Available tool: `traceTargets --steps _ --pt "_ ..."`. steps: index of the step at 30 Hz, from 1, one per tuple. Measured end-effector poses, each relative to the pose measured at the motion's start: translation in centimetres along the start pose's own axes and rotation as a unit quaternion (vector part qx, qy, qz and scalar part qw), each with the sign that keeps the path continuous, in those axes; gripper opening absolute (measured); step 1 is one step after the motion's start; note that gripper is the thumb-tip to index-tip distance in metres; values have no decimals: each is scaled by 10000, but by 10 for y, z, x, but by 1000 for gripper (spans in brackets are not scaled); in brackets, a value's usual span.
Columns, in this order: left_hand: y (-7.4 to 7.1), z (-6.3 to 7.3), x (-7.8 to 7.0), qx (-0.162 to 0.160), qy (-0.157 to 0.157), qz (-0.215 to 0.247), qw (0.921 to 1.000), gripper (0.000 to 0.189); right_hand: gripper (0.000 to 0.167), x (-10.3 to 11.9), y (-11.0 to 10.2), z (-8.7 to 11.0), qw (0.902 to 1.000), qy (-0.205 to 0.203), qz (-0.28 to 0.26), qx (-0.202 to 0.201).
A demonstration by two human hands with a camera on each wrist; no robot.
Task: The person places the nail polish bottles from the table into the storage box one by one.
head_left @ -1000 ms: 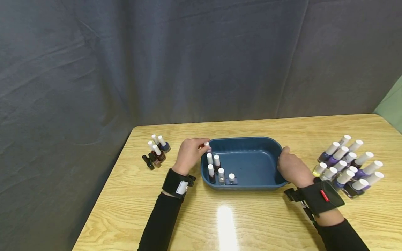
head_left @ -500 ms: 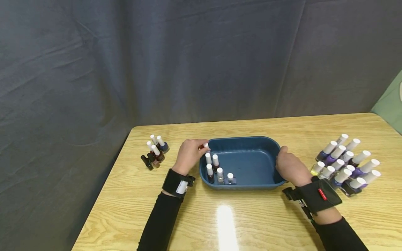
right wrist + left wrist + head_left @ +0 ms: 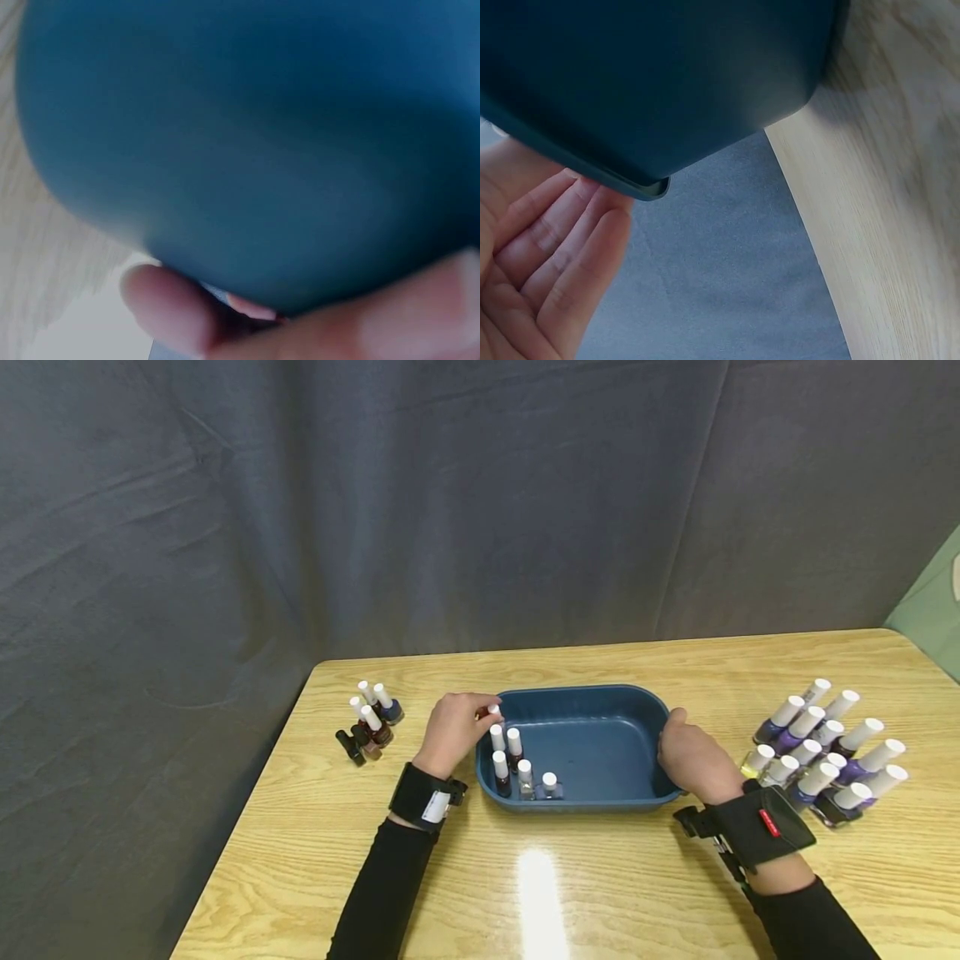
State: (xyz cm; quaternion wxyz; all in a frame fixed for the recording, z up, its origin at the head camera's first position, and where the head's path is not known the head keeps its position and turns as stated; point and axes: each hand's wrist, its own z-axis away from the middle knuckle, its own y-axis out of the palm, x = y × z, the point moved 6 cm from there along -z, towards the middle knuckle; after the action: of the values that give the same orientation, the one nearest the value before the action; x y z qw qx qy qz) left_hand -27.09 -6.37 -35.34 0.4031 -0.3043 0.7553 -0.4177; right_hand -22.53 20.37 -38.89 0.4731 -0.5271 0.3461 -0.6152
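Observation:
A dark blue oblong tub [image 3: 600,752] with rounded corners stands mid-table. At its far left corner my left hand [image 3: 452,728] pinches a white-capped nail polish bottle [image 3: 494,711] with thumb and fingertips; the bottle's lower part is mostly hidden. In the left wrist view, the fingers of that hand [image 3: 555,247] lie against the tub's rim [image 3: 562,155]. My right hand [image 3: 697,758] grips the tub's right end, its thumb over the rim. The right wrist view shows the tub's outer wall [image 3: 225,165] above blurred fingers. Several nail polish bottles [image 3: 514,750] stand inside along the left and near-left side.
Several white-capped nail polish bottles [image 3: 810,749] form a cluster on the right, close to my right wrist. A smaller group of bottles [image 3: 372,718], some with black caps, stands at the far left. Behind the wooden table [image 3: 300,860] hangs a grey curtain [image 3: 480,510].
The view has shifted slightly. The white cap at my left fingertips sits a touch lower and further right than half a second ago. My right hand keeps its grip on the tub.

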Motion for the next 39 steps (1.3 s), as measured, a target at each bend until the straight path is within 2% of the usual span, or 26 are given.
traceTargets --steps 6,16,26,29,33,36,39 --pt "-1 0 0 34 -16 63 10000 25 44 1 -1 1 10000 -51 28 -33" --pt "-1 2 -1 254 226 -21 9994 28 46 1 -1 1 10000 -46 -10 -6" --pt "-1 3 -2 250 386 -141 9988 28 49 0 0 0 9997 116 -54 205" --pt "-4 2 -1 143 381 -188 9990 28 49 -1 1 0 9997 118 -49 199" --pt "-22 2 7 -280 152 -118 9994 25 49 -1 1 0 10000 11 19 88" --pt "-46 6 25 -758 -295 21 9967 23 47 0 0 0 10000 -50 31 5" --pt "-74 16 49 -1191 -929 7 9885 22 48 0 0 0 9999 -81 65 -16"
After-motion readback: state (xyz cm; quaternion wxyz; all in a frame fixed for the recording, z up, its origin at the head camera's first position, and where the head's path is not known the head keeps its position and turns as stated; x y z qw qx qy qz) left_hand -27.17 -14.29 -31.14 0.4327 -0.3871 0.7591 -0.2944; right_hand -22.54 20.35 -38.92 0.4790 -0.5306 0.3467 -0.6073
